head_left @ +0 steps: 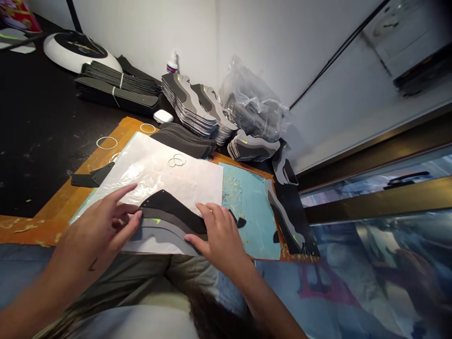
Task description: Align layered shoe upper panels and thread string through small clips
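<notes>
A layered shoe upper piece (165, 217), banded in black, dark grey and lighter greys with a small yellow-green mark, lies on the white sheet (155, 165) close in front of me. My left hand (102, 226) pinches its left end between thumb and middle finger, while the index finger stretches out above the sheet. At the right end, my right hand (221, 235) grips the piece, thumb on the near grey edge and fingertips over the black part. Its underside is hidden. Small black scraps (241, 222) lie just right of my right hand.
Stacks of similar shoe pieces (189, 103) stand at the back, beside banded black bundles (116, 92) and a clear plastic bag (254, 101). Rubber bands (176, 160) lie on the sheet. A light-blue mat (247, 202) and another shoe piece (284, 216) are rightward, near a metal-framed window (381, 212).
</notes>
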`<state>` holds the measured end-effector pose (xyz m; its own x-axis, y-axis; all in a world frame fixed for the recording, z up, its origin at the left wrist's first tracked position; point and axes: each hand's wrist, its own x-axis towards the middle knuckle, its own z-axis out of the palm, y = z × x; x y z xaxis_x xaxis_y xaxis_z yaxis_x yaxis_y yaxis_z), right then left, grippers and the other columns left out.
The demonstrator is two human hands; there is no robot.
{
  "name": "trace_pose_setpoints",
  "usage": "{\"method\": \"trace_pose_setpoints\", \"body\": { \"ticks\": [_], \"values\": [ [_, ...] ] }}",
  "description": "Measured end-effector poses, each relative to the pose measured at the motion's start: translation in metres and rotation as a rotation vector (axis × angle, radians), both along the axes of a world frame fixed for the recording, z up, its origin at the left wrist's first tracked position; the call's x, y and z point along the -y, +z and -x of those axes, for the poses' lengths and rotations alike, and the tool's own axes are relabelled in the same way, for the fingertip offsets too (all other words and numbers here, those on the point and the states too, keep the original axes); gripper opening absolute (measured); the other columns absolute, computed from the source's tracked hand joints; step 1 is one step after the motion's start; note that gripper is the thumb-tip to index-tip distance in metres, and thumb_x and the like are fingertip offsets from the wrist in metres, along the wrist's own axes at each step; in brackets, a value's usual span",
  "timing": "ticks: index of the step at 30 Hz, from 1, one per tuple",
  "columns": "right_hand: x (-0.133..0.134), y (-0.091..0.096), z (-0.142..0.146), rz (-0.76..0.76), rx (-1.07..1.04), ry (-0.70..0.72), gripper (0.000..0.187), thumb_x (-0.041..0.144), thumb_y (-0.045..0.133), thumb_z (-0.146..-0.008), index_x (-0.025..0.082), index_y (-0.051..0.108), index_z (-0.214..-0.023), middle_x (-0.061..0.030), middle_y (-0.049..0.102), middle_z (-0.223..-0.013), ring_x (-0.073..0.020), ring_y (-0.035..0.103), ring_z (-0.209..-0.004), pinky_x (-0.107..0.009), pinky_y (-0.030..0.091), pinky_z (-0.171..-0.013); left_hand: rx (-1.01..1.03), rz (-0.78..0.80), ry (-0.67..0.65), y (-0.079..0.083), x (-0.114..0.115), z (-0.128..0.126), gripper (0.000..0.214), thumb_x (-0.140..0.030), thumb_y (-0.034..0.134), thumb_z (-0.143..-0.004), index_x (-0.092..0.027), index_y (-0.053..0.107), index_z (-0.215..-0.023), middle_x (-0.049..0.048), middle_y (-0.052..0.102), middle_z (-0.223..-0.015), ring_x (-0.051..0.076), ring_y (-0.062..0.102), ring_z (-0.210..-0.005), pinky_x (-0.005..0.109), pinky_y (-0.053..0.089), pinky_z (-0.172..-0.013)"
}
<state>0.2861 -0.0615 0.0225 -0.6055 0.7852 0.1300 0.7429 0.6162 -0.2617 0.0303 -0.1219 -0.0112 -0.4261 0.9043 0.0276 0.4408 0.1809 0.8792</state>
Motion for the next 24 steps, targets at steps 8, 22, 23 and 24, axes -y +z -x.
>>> {"method": "trace_pose_setpoints", "body": {
  "ticks": [8, 22, 23, 24],
  "values": [
    [-0.007, 0.011, -0.021, 0.015, 0.009, 0.178, 0.026, 0.030, 0.062, -0.100, 0.018, 0.066, -0.123, -0.0082, 0.072, -0.111, -0.0206, 0.066, -0.101, -0.031, 0.054, -0.083, -0.732, -0.567, -0.566, -0.016, 0.015, -0.017, 0.046, -0.002, 0.062, -0.091, -0.021, 0.063, -0.133, 0.0074, 0.064, -0.136, 0.023, 0.060, -0.126, 0.036, 0.043, -0.114],
    [-0.019, 0.003, -0.009, -0.546, 0.050, 0.273, 0.017, 0.016, 0.045, -0.101, 0.017, 0.061, -0.095, -0.0056, 0.073, -0.097, -0.0152, 0.061, -0.083, -0.030, 0.038, -0.066, -0.862, -0.522, -0.629, -0.019, 0.018, -0.023, 0.048, -0.004, 0.045, -0.096, -0.015, 0.060, -0.140, 0.0032, 0.070, -0.132, 0.021, 0.061, -0.125, 0.033, 0.045, -0.113],
    [-0.020, 0.003, -0.006, -0.545, 0.034, 0.233, 0.018, 0.016, 0.042, -0.102, 0.018, 0.058, -0.094, -0.0047, 0.072, -0.094, -0.0145, 0.059, -0.077, -0.030, 0.036, -0.064, -0.885, -0.505, -0.647, -0.016, 0.018, -0.024, 0.047, -0.004, 0.044, -0.096, -0.015, 0.060, -0.139, 0.0031, 0.070, -0.132, 0.022, 0.060, -0.124, 0.034, 0.045, -0.111],
    [-0.022, 0.004, -0.002, -0.545, 0.027, 0.206, 0.019, 0.016, 0.040, -0.102, 0.019, 0.056, -0.093, -0.0031, 0.071, -0.087, -0.0142, 0.055, -0.070, -0.031, 0.033, -0.061, -0.896, -0.480, -0.661, -0.015, 0.019, -0.026, 0.046, -0.005, 0.044, -0.096, -0.015, 0.060, -0.139, 0.0031, 0.070, -0.132, 0.023, 0.060, -0.125, 0.035, 0.046, -0.110]
  ]
}}
